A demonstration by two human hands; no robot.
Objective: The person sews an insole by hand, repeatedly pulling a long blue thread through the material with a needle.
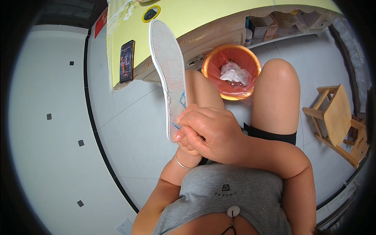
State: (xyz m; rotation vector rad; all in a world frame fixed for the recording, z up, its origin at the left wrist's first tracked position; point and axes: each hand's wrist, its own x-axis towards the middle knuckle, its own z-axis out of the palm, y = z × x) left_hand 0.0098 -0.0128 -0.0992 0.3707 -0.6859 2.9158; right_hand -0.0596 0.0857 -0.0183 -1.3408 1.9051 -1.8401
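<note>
A white fabric shoe insole (pixel 169 58) with a raised white edge stands tilted up in front of my body. Blue cross-stitch lines (pixel 182 99) mark its lower half. My left hand (pixel 190 155), with a thin bangle at the wrist, grips the heel end from below; most of it is hidden behind my right hand. My right hand (pixel 214 129) is closed at the insole's lower right edge. A thin needle (pixel 176 125) shows at its fingertips, beside a patch of blue stitching.
A table with a yellow cover (pixel 188 20) holds a phone (pixel 127 61) and a yellow-rimmed round mirror (pixel 151 13). An orange bin (pixel 207 63) with a red liner stands by my knees (pixel 277 79). A small wooden chair (pixel 337 114) is at right. Boxes (pixel 261 28) fill a low shelf.
</note>
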